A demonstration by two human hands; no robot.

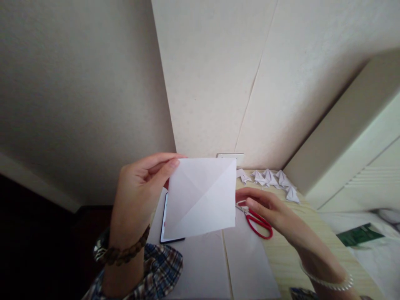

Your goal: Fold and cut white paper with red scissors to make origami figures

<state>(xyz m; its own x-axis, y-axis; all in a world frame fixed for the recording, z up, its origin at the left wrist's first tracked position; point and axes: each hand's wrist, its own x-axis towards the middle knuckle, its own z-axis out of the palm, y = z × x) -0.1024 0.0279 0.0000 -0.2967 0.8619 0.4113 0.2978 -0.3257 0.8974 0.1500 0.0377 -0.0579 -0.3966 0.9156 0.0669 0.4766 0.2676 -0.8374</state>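
Observation:
My left hand [145, 187] pinches the top left corner of a square sheet of white paper [203, 196] between thumb and fingers, holding it up above the table. Diagonal creases cross the sheet. At the sheet's right edge is my right hand [265, 206], its thumb apart from its fingers; whether the fingertips touch the paper I cannot tell. Just below that hand lie scissors with red handles [261, 227], their blades mostly hidden. Behind the raised sheet, a tablet or phone with a dark rim [162, 229] shows only in part.
White paper sheets [200, 266] lie on the pale wooden table [284, 250]. Several small folded paper shapes [270, 178] are grouped at the back right, by the wall. A wall socket plate [239, 157] is behind the sheet. Off to the right is a green packet [359, 235].

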